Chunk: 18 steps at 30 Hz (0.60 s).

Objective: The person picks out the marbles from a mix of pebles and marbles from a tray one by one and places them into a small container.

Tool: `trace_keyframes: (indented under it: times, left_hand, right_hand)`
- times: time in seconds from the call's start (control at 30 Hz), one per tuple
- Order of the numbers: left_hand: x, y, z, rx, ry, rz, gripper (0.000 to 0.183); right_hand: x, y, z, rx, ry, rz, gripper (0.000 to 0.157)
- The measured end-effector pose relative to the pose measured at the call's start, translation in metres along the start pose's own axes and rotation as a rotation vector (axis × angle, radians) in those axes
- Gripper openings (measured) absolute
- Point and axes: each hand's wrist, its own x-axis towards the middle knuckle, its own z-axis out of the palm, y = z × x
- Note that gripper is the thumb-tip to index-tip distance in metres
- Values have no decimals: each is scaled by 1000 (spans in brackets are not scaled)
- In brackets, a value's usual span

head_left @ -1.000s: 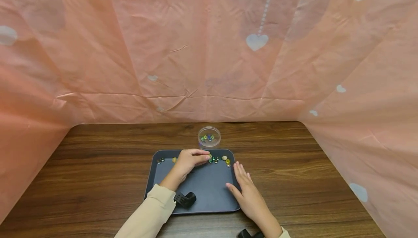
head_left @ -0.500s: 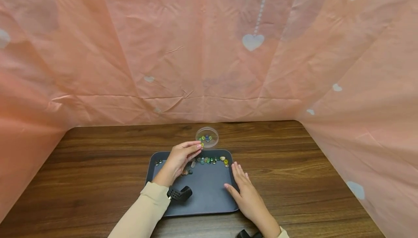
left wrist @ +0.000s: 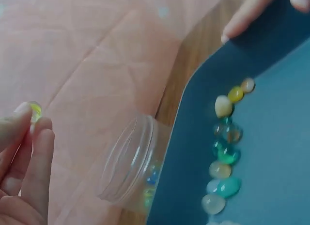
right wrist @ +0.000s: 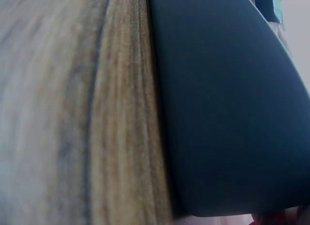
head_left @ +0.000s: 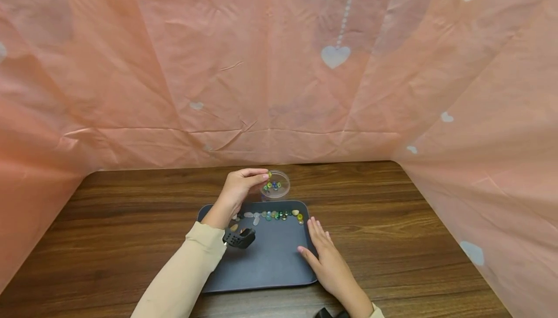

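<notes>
Left hand [head_left: 234,190] pinching a yellow-green bead [left wrist: 36,111] between thumb and fingertips, now raised above the clear jar [left wrist: 149,133], one second earlier over the tray [head_left: 270,260], right hand [head_left: 332,265] unmoved at the tray's right edge, fingers straight.

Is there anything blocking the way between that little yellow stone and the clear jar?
Nothing visible is. The left hand pinches the yellow-green glass stone close to the clear jar, and no lid shows on it. The dark tray lies on the near side, not between them.
</notes>
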Motion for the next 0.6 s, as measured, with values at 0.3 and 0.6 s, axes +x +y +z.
trace_keyframes:
  times: [0.3,0.6]
  left_hand:
    - [8,6,11,501,89,152,13]
    - [11,0,20,813,87,261,10]
  right_hand:
    - [1,-1,0,-7,5,-4,72]
    - [2,-2,0,-7,3,0,72]
